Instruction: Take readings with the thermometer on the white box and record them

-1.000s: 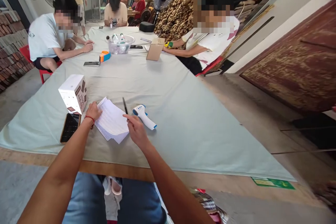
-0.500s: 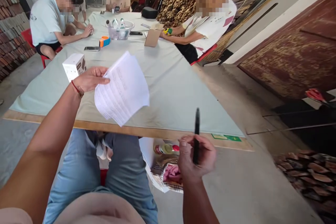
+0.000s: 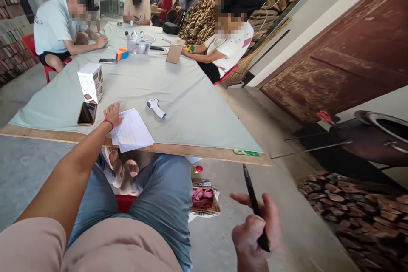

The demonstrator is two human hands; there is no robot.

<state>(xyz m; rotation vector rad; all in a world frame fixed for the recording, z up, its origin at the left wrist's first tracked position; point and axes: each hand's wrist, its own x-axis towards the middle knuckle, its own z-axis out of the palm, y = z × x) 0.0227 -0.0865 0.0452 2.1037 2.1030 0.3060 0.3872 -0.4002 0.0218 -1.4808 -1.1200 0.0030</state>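
Beyond the left hand [image 3: 112, 114] and papers [image 3: 135, 131], bottles [image 3: 134, 36] inside a clear basin [image 3: 145, 47]

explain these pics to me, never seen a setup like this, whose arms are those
No machine here: the arms belong to a person wearing a camera on the head. Every picture comes from that one camera, looking forward and down. The left hand rests on some loose papers on the cloth-covered table; the right hand, out past the table's near edge, holds a black pen. Near the papers lie a white-and-blue handheld device, likely a thermometer, and a dark-screened phone, with a white box standing behind the phone. Farther back is a clear tub holding bottles.
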